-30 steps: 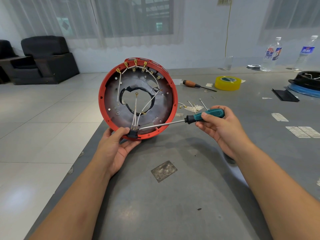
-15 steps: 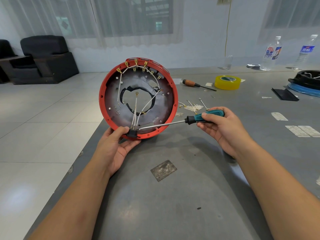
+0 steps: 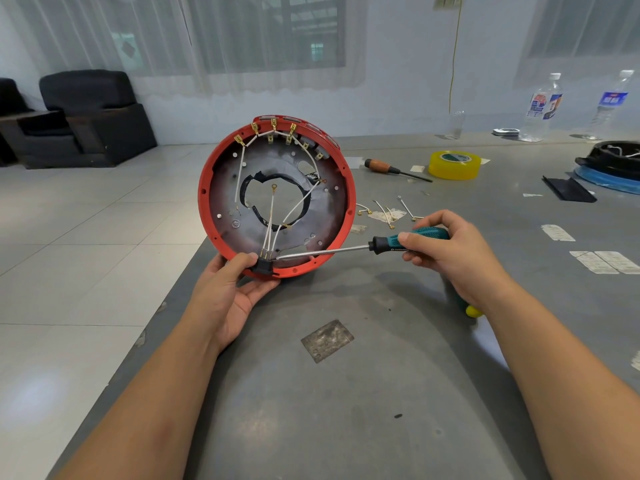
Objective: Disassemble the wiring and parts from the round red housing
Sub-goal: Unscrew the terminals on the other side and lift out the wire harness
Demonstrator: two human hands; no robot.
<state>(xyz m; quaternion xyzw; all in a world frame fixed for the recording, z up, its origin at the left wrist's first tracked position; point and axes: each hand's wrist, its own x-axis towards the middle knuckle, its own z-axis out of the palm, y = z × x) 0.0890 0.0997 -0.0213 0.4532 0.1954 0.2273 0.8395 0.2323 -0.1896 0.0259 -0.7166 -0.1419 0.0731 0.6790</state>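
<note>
The red housing (image 3: 277,199) stands on edge at the tabletop's (image 3: 346,393) left edge, open side facing the camera. The left hand (image 3: 230,292) grips its lower rim, thumb on a black connector (image 3: 264,266). The right hand (image 3: 450,251) holds a screwdriver (image 3: 363,249), tip at the connector. Loose wires (image 3: 388,211), yellow tape (image 3: 454,164), another screwdriver (image 3: 394,169) and bottles (image 3: 542,105) lie behind. A black armchair (image 3: 93,116) sits on the tiled floor (image 3: 86,237).

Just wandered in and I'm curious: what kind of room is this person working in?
Probably an informal workshop in a plain tiled room. A grey worktable carries a spare screwdriver, yellow tape and loose wire offcuts, while black armchairs stand by the curtained windows.
</note>
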